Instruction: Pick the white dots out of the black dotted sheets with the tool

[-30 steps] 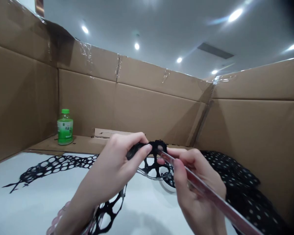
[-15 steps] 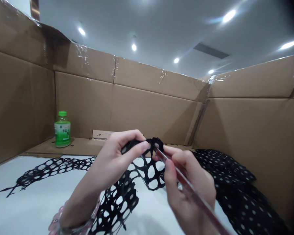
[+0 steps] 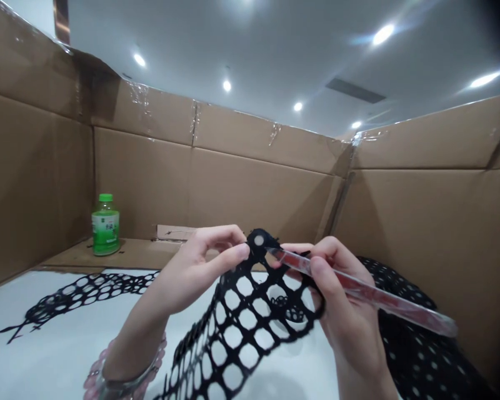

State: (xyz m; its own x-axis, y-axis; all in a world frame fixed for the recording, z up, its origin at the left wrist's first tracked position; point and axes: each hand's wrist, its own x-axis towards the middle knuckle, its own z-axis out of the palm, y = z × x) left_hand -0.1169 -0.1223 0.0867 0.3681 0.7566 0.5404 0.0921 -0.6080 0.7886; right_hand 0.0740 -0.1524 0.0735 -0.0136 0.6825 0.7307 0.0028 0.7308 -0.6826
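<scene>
My left hand (image 3: 198, 266) pinches the top edge of a black fabric strip (image 3: 244, 291) between thumb and forefinger. The strip is full of round holes and hangs down over the white table. One pale dot (image 3: 259, 240) shows near its upper tip. My right hand (image 3: 345, 300) is closed around a long, flat, reddish tool with a shiny clear surface (image 3: 383, 297); its kind I cannot make out. Its narrow tip is at the fabric just below the pale dot. The right fingers also meet the fabric's right edge.
A second holed black strip (image 3: 91, 291) lies at the left on the white tabletop (image 3: 20, 361). Black fabric with pale dots (image 3: 420, 355) is heaped at the right. A green bottle (image 3: 105, 228) stands at the back left. Cardboard walls (image 3: 250, 183) enclose the table.
The bunched fabric has been spread and turned, so its holed length hangs between my hands. My right hand has moved slightly right, and the tool lies flatter, its far end now in view.
</scene>
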